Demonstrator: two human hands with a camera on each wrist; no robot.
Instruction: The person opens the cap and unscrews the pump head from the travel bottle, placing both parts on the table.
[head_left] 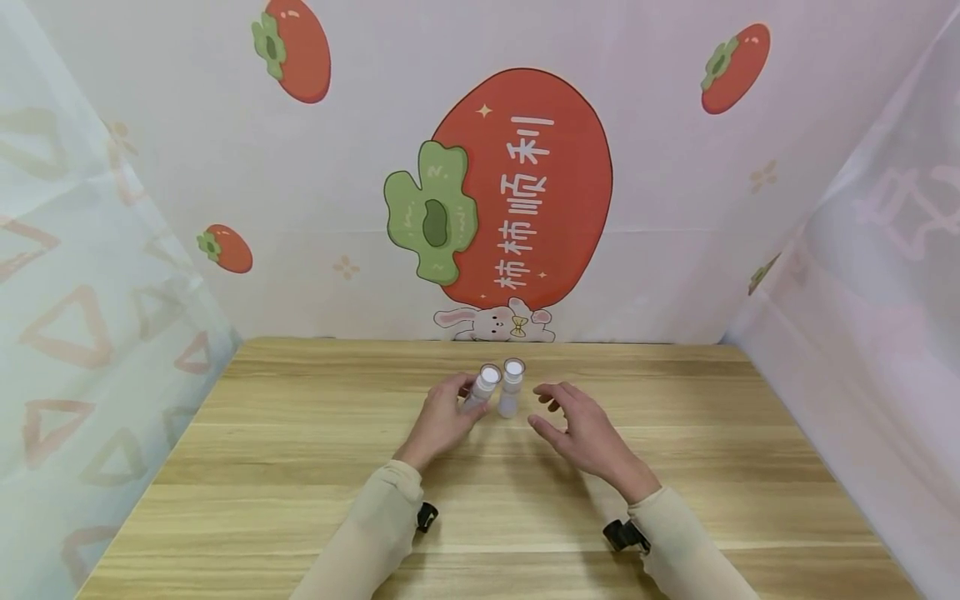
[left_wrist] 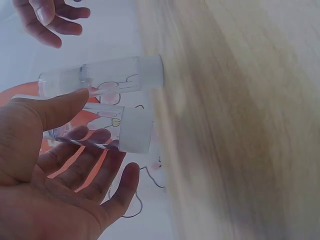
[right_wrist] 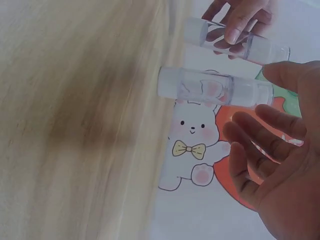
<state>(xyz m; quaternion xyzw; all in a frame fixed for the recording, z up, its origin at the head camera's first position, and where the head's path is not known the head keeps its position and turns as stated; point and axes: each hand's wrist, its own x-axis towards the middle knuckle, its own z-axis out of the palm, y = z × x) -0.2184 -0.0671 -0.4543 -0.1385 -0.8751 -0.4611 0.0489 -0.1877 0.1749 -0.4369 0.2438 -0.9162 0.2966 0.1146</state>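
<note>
Two slim clear bottles with white bases and pale tops are near the back of the wooden table. My left hand (head_left: 444, 421) grips the left bottle (head_left: 482, 387), thumb on one side and fingers curled behind; the bottle leans slightly in the head view. Beside it, a small gap away, stands the upright right bottle (head_left: 512, 389). My right hand (head_left: 583, 427) is just right of that bottle, fingers loosely bent and apart, holding nothing. The right wrist view shows the upright bottle (right_wrist: 205, 87) in front of the right thumb and fingers, with the gripped bottle (right_wrist: 235, 42) beyond.
The wooden table (head_left: 300, 467) reaches back to a wall sheet (head_left: 660, 167) printed with a large red persimmon and a rabbit. Patterned side sheets flank it. Small black devices (head_left: 427, 517) are strapped at both wrists.
</note>
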